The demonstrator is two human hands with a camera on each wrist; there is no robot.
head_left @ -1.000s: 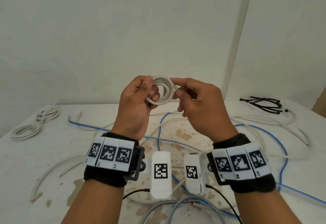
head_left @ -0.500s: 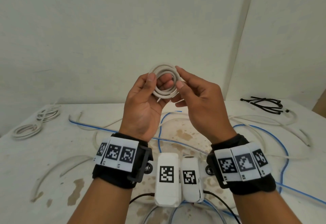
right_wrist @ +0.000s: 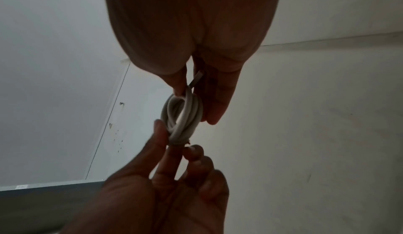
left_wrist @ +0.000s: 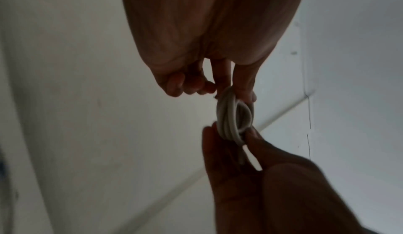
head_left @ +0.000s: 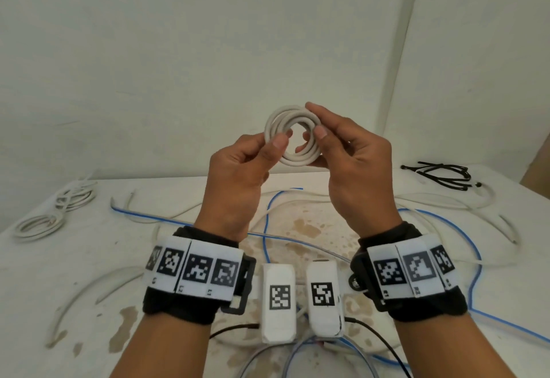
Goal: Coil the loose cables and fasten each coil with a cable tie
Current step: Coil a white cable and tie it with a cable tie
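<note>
- Both hands are raised above the surface [head_left: 89, 258], in front of a pale wall, and together hold a small white cable coil [head_left: 293, 136] of several loops.
- The left hand [head_left: 238, 181] is at 9 o'clock of the coil, back of the hand toward the camera. Its thumb lies over the lower left rim of the coil and pinches it against the forefinger; the other fingers curl into the palm.
- The right hand [head_left: 354, 169] is at 3 o'clock of the coil. Its thumb presses the right rim from the front and the fingers reach behind the coil, one fingertip showing above the top edge.
- In the left wrist view the coil [left_wrist: 234, 117] appears edge-on, held between the left hand [left_wrist: 209, 39] at 12 o'clock and the right hand [left_wrist: 272, 186] at 6 o'clock.
- In the right wrist view the coil [right_wrist: 183, 117] is again edge-on, and a short free cable end sticks out beside the right hand [right_wrist: 191, 31]; the left hand [right_wrist: 163, 186] grips from below.
- Compared with half a second ago, the hands have spread a little and the coil now faces the camera more openly, with its centre hole clear. A second ago the left hand was wrapped round the coil and hid much of it.
- On the surface lie loose white cables [head_left: 446, 208] and a blue cable [head_left: 464, 228]. Two finished white coils [head_left: 38, 225] sit at 9 o'clock, and a bundle of black cable ties [head_left: 440, 173] at 2 o'clock.
</note>
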